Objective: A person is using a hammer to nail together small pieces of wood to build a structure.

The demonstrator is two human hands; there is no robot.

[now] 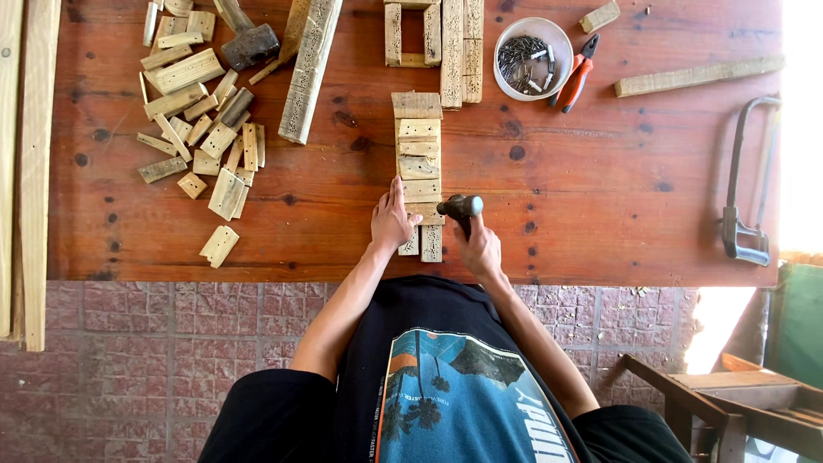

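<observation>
Nailing looks to be the step in hand: the left hand (pixel 392 219) presses flat on the slatted wooden piece (pixel 419 171) mid-counter (pixel 600 197), the right hand (pixel 480 250) grips a hammer (pixel 460 207) above it, calling for a square strike.

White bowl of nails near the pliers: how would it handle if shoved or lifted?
The white bowl looks shallow and wide, so a push would probably slide it across the wooden table rather than tip it. The heap of metal nails likely makes it heavy for its size. The nails lie loose and may shift or spill if it is lifted at a tilt.
</observation>
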